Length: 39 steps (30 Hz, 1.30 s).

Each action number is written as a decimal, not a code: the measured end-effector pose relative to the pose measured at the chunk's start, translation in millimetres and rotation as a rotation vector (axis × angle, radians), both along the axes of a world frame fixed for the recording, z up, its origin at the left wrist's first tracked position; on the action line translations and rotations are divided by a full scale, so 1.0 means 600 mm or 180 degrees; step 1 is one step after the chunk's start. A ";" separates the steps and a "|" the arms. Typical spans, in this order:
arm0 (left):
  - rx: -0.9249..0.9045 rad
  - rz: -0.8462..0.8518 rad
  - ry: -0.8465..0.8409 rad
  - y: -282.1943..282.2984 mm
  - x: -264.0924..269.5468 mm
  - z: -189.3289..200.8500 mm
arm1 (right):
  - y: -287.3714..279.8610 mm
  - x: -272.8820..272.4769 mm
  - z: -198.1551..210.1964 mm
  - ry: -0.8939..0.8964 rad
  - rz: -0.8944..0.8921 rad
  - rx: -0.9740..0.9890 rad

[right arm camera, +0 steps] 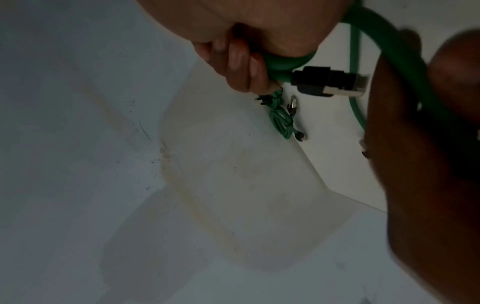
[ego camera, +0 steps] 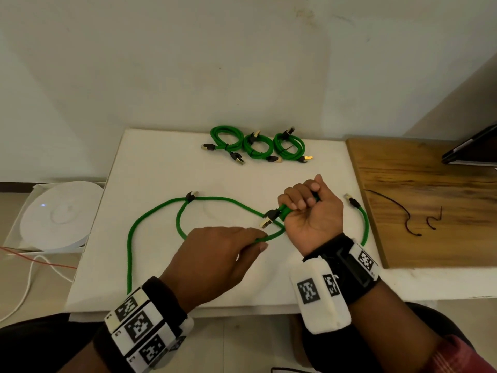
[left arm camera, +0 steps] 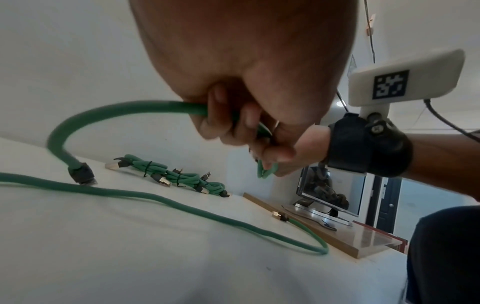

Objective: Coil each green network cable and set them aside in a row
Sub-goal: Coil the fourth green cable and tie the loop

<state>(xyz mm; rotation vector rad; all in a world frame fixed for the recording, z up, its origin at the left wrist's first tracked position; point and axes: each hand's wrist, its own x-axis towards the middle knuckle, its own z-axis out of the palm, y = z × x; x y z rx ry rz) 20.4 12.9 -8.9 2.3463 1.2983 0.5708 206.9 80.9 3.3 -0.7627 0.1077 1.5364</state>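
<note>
Three coiled green cables (ego camera: 258,145) lie in a row at the back of the white table (ego camera: 161,162), also seen in the left wrist view (left arm camera: 182,176). My right hand (ego camera: 301,204) grips a loose green cable in a fist, its black plug (ego camera: 269,219) sticking out leftward, close up in the right wrist view (right arm camera: 330,82). My left hand (ego camera: 255,242) pinches the same cable (left arm camera: 116,109) just left of the fist. From there it loops to its free plug (ego camera: 191,196). A second loose cable (ego camera: 129,251) arcs across the table and ends at a plug (ego camera: 349,199).
A wooden board (ego camera: 443,238) at the right carries two black twist ties (ego camera: 398,211). A dark screen (ego camera: 473,149) stands behind it. A white round device (ego camera: 59,216) sits in a box left of the table, with red and white wires (ego camera: 35,265) on the floor.
</note>
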 end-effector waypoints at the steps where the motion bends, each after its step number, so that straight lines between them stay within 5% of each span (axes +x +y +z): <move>1: 0.0129 0.0064 -0.0068 0.001 -0.002 0.003 | 0.001 -0.002 -0.003 -0.0134 0.0040 0.0010; 8: 0.0784 0.0211 -0.0078 0.005 -0.003 0.026 | -0.001 -0.026 -0.001 -0.1144 0.1080 0.0268; 15: 0.1214 0.0413 -0.0285 0.023 -0.029 0.035 | -0.012 -0.025 0.001 -0.0964 0.2039 0.0015; 25: 0.1657 0.0620 -0.0147 0.023 -0.042 0.026 | -0.046 -0.043 0.012 -0.1873 0.3150 0.1004; 34: 0.1570 0.0551 -0.0329 0.025 -0.039 0.019 | -0.052 -0.031 0.028 -0.2085 0.3633 0.0965; 39: 0.1472 0.0613 -0.0445 0.027 -0.038 0.026 | -0.059 -0.047 0.029 -0.1708 0.3540 0.0892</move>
